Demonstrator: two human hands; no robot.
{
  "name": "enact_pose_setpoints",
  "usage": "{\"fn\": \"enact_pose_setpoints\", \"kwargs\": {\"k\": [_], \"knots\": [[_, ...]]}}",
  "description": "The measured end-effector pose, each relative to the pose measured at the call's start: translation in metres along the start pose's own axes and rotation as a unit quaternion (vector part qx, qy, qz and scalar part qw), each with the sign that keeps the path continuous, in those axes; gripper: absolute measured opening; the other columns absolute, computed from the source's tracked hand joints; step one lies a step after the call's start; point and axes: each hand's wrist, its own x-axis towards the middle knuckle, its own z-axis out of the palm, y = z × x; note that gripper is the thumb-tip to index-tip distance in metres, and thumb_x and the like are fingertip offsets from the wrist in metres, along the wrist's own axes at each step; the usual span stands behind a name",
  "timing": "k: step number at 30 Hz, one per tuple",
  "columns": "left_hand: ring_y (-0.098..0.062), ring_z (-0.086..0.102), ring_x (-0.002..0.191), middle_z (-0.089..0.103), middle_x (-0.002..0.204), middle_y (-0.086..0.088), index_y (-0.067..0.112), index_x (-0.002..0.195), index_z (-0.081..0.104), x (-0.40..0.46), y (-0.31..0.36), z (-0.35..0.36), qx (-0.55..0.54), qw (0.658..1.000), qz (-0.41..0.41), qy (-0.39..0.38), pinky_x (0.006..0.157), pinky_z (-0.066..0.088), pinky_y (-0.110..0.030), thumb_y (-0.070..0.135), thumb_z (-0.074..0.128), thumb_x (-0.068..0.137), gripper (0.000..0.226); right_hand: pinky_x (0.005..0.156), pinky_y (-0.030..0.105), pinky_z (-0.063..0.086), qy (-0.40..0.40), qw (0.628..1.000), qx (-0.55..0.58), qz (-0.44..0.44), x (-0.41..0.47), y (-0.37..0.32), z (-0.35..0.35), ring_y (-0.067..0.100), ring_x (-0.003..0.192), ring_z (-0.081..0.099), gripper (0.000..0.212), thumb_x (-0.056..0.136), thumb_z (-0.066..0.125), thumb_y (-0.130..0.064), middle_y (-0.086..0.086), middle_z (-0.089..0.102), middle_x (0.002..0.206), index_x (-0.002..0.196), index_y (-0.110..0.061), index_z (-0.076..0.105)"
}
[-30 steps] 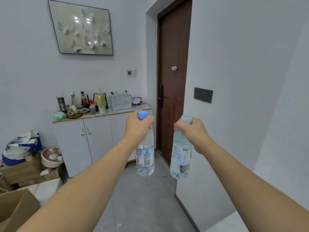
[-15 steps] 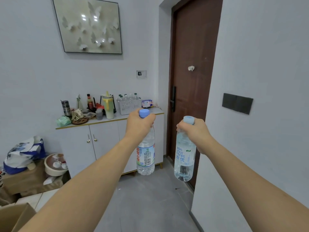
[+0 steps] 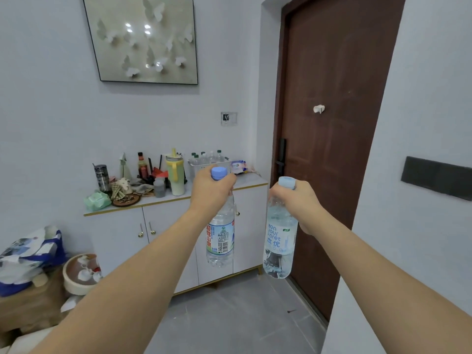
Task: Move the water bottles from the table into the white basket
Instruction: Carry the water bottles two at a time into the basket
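Left hand (image 3: pixel 213 192) is clamped on the neck of a green-labelled water bottle (image 3: pixel 220 233); right hand (image 3: pixel 296 203) likewise grips a blue-labelled water bottle (image 3: pixel 279 241), both hanging in mid-air. Head view: white basket (image 3: pixel 199 166) on the cabinet (image 3: pixel 178 226) ahead already holds several bottles. Judgement: carrying under way, these two not yet deposited.

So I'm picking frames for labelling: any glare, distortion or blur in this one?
Head view: ceiling lights glare as white spots on the framed picture; wide-angle lens leans the door and stretches the forearms; the two held bottles are sharp, labels partly readable; the basket is small and soft.
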Motion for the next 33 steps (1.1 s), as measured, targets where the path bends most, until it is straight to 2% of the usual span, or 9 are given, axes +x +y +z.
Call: {"fn": "enact_pose_setpoints", "kwargs": {"k": [5,10,13,17,21,23,27,31,33], "knots": [[-0.013,0.051,0.05,0.055,0.055,-0.003,0.0,0.067,0.053,0.042,-0.043,0.012,-0.021,0.999,-0.02,-0.014,0.055,0.046,-0.031,0.027,0.061,0.064,0.028,0.06,0.03,0.045,-0.01,1.0,0.012,0.006,0.058,0.018,0.027,0.017,0.065,0.055,0.017,0.073,0.065,-0.012,0.009,0.06,0.071,0.077,0.005,0.063],[-0.014,0.051,0.053,0.053,0.057,-0.005,0.001,0.064,0.049,0.094,-0.077,0.03,-0.009,1.0,-0.019,-0.011,0.053,0.043,-0.03,0.025,0.061,0.065,0.026,0.046,0.019,0.043,-0.023,1.0,0.012,0.008,0.122,0.041,0.041,0.012,0.055,0.053,0.014,0.073,0.066,-0.011,0.006,0.059,0.066,0.077,0.003,0.065],[-0.01,0.047,0.047,0.051,0.052,0.001,0.01,0.059,0.05,0.127,-0.085,0.038,0.003,1.0,-0.002,-0.005,0.046,0.04,-0.023,0.023,0.06,0.065,0.018,0.047,0.02,0.041,-0.025,1.0,0.019,0.001,0.159,0.047,0.041,0.012,0.054,0.051,0.004,0.072,0.066,-0.01,0.004,0.056,0.063,0.072,-0.007,0.064],[-0.008,0.047,0.045,0.053,0.051,0.003,0.017,0.054,0.053,0.18,-0.097,0.053,0.009,1.0,0.003,0.015,0.042,0.039,-0.017,0.026,0.06,0.064,0.015,0.05,0.022,0.043,-0.023,1.0,0.016,-0.004,0.221,0.053,0.043,0.011,0.056,0.055,0.004,0.075,0.066,-0.011,0.001,0.061,0.063,0.071,-0.009,0.066],[0.001,0.041,0.037,0.044,0.042,0.014,0.028,0.046,0.048,0.22,-0.121,0.063,0.001,1.0,0.0,0.02,0.038,0.033,-0.012,0.019,0.06,0.069,0.027,0.048,0.019,0.045,-0.036,0.999,0.009,-0.007,0.272,0.065,0.057,0.006,0.052,0.056,0.009,0.074,0.067,-0.012,-0.009,0.062,0.054,0.065,-0.014,0.067],[-0.003,0.046,0.041,0.05,0.047,0.009,0.021,0.05,0.05,0.24,-0.137,0.067,0.006,1.0,-0.003,0.018,0.041,0.035,-0.016,0.02,0.06,0.069,0.022,0.05,0.021,0.047,-0.04,0.999,0.016,0.005,0.295,0.073,0.067,0.007,0.053,0.059,0.009,0.073,0.067,-0.013,-0.007,0.064,0.055,0.064,-0.015,0.067],[-0.016,0.058,0.056,0.063,0.064,-0.019,0.003,0.065,0.054,0.285,-0.173,0.071,0.015,1.0,-0.017,0.017,0.047,0.045,-0.023,0.022,0.061,0.069,0.021,0.042,0.016,0.043,-0.034,0.999,0.023,0.013,0.343,0.093,0.091,-0.001,0.044,0.057,0.012,0.074,0.067,-0.012,-0.01,0.062,0.049,0.063,-0.016,0.067],[-0.014,0.054,0.055,0.059,0.065,-0.014,-0.002,0.07,0.055,0.334,-0.203,0.067,0.007,1.0,-0.021,-0.008,0.045,0.043,-0.015,0.017,0.061,0.073,0.021,0.043,0.016,0.044,-0.031,0.999,0.024,0.007,0.395,0.105,0.119,0.001,0.048,0.06,0.012,0.075,0.069,-0.015,-0.009,0.066,0.053,0.065,-0.018,0.068],[-0.012,0.05,0.051,0.056,0.063,-0.01,0.0,0.067,0.054,0.36,-0.214,0.064,0.013,0.999,-0.021,-0.026,0.044,0.04,-0.017,0.015,0.061,0.076,0.018,0.042,0.015,0.044,-0.03,0.999,0.024,0.001,0.421,0.108,0.133,0.0,0.048,0.059,0.01,0.075,0.068,-0.014,-0.009,0.065,0.054,0.065,-0.018,0.069]]}}
